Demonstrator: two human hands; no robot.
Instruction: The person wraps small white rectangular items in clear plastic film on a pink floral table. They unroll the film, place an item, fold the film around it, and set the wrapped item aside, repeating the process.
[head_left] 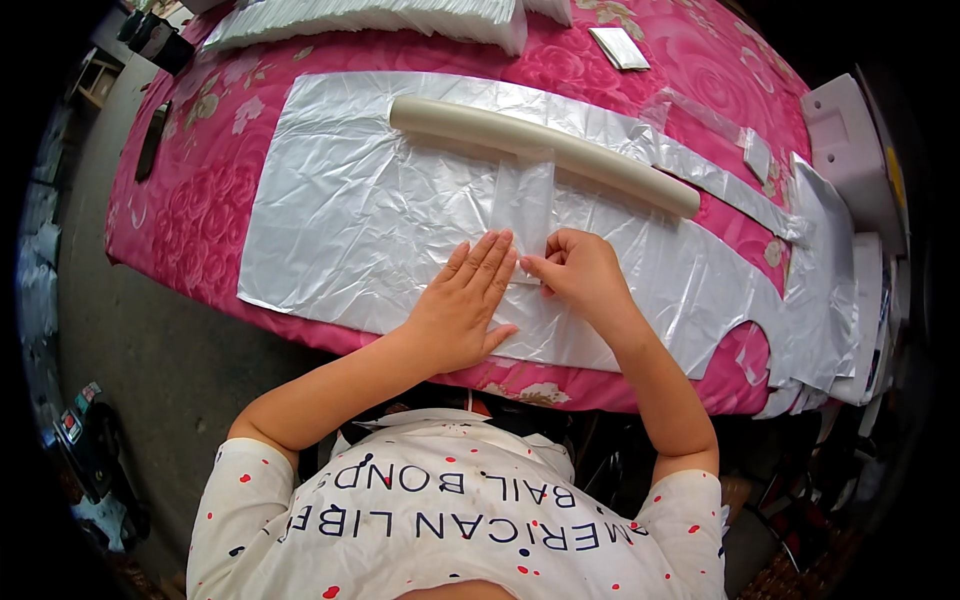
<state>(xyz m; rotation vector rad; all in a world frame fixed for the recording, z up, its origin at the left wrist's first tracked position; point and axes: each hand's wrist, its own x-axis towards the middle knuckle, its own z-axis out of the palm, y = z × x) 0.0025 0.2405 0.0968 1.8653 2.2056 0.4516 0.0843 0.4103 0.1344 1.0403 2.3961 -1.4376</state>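
A wide, wrinkled silvery-white plastic sheet [330,200] is spread over a pink flowered cloth. My left hand [462,305] lies flat on it near the front edge, its fingers stretched out together. Just to the right, my right hand [582,268] has thumb and forefinger pinched at the lower end of a thin translucent plastic film [523,190]. Under the fingertips the film's edge is partly hidden. Beyond both hands, a long pale beige tube [545,150] rests slantwise on the sheet, apart from them; the film reaches up to it.
A thick pile of folded white plastic [390,22] lies at the far side of the flowered cloth [190,225]. Near it is a small folded silvery packet [619,48]. A dark slim object [152,140] lies far left. White foam boxes [850,150] and loose plastic [825,290] stand right.
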